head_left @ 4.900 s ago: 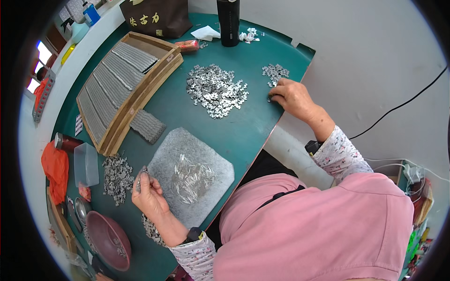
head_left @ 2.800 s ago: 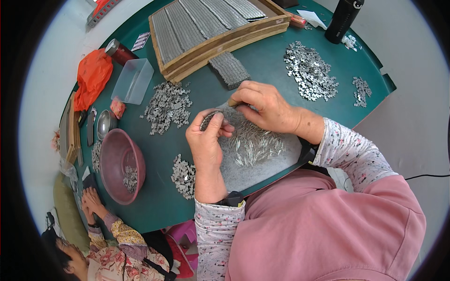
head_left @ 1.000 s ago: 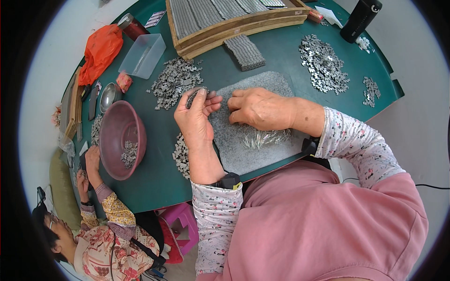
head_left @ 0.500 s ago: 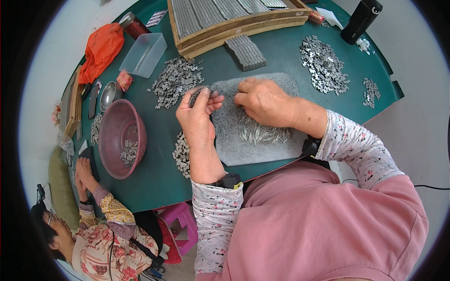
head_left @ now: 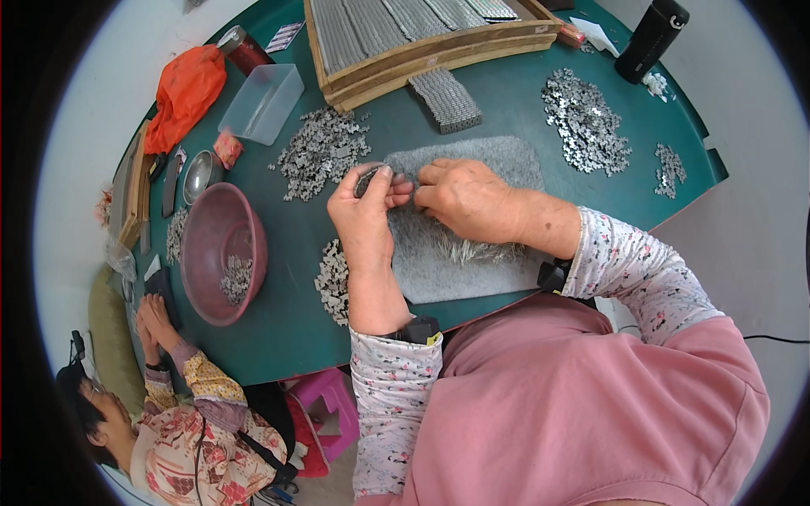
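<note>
My left hand (head_left: 364, 223) is closed around a dark grey piece (head_left: 364, 182) made of small metal links or plates; the fingers partly hide it. Close beside its fingertips, my right hand (head_left: 472, 201) is closed in a pinch. Whatever lies between those fingers is too small or hidden to name. Both hands are over a grey felt mat (head_left: 430, 278). A heap of thin silvery pins (head_left: 472, 250) lies on the mat, partly under my right hand and wrist.
Piles of small metal pieces (head_left: 325, 152) (head_left: 586, 122) (head_left: 333, 282) surround the mat. A linked metal strip (head_left: 445, 101) lies before a wooden tray (head_left: 439, 66). Leftward are a pink bowl (head_left: 196, 253), a clear box (head_left: 283, 105) and another person's hands (head_left: 153, 320). A black bottle (head_left: 651, 40) stands far right.
My right hand has moved left from above the pins to the fingertips of my left hand. The left hand keeps its dark metal piece and has shifted slightly. The other person's hands stay put.
</note>
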{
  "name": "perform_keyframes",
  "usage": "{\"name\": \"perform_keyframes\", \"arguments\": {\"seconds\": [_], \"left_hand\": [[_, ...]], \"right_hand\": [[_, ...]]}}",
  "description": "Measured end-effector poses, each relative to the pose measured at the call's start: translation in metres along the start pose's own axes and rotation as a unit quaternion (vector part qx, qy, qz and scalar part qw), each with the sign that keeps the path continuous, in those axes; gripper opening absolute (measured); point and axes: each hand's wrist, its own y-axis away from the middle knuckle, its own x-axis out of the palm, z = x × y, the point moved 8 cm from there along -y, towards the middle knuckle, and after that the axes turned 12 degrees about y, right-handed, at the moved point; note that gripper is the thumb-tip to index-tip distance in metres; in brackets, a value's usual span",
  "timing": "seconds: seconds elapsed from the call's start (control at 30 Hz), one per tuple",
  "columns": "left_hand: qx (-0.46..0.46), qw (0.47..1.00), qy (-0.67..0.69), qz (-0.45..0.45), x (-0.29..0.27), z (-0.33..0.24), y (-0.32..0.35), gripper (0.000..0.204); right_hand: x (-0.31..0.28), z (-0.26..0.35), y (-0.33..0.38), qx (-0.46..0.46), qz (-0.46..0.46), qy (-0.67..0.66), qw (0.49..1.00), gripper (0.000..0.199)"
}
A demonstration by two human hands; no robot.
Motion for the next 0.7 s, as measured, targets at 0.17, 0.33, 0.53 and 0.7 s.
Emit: {"name": "perform_keyframes", "arguments": {"seconds": [0.17, 0.33, 0.53, 0.7], "left_hand": [[0.031, 0.996, -0.057, 0.06, 0.014, -0.005, 0.007, 0.014], [0.044, 0.989, -0.062, 0.125, 0.033, -0.004, 0.014, 0.01], [0.049, 0.988, -0.052, 0.139, 0.037, -0.004, 0.016, 0.01], [0.052, 0.986, -0.072, 0.144, 0.039, -0.005, 0.017, 0.009]], "right_hand": [[-0.024, -0.039, -0.002, 0.14, -0.072, -0.198, 0.967, 0.009], [-0.027, -0.051, -0.002, 0.166, -0.091, -0.275, 0.943, 0.01], [-0.023, -0.052, 0.003, 0.176, -0.099, -0.303, 0.931, 0.012], [-0.022, -0.051, 0.003, 0.189, -0.091, -0.32, 0.924, 0.012]]}}
